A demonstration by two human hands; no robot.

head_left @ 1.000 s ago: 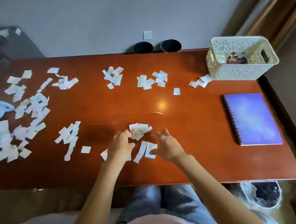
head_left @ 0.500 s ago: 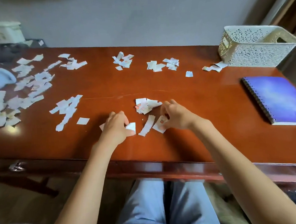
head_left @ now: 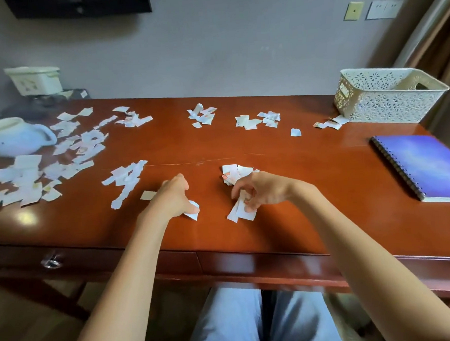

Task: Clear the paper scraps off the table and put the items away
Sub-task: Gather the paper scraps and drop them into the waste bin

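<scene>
The left hand [head_left: 174, 197] grips a small scrap [head_left: 194, 212] with curled fingers, close to the desk [head_left: 311, 186]. Beside it, the right hand [head_left: 264, 191] pinches some paper strips [head_left: 237, 213]. Other scraps [head_left: 83, 150] lie scattered on the left side.

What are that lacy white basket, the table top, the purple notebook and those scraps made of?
Basket: probably moulded plastic, matte cream, with a punched lace pattern.
Table: looks like wood under glossy reddish varnish; it mirrors the light.
Notebook: likely card or plastic cover, smooth purple, on a dark spiral binding.
Scraps: thin white paper, ragged torn edges.
</scene>
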